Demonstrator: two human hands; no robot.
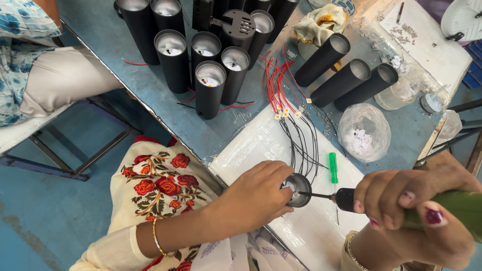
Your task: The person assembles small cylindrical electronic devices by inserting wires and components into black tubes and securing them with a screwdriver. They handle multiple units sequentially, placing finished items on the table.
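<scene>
Blue floor and a worn blue-grey bench (150, 95) fill the view, and a white sheet (311, 236) lies on the near part of the bench as a work mat. On this sheet the left hand (256, 193) is closed around a small round metal housing (299, 189), fingers curled on its rim, so the piece stays steady with the opening towards the tool. The right hand (416, 206) is wrapped tightly on the green handle of a screwdriver (381, 203), held almost level, and its thin tip goes into the housing. Just beside the housing lie a small green screwdriver (333, 168) and a bundle of black and red wires (293, 125), near enough to reach. Farther back, black tube housings (201, 60) stand upright in a group, while three more black tubes (346, 75) lie on their side. A clear plastic bag (364, 131) with small white parts sits well apart at the right. Another person's sleeve (20, 45) shows at the left edge
</scene>
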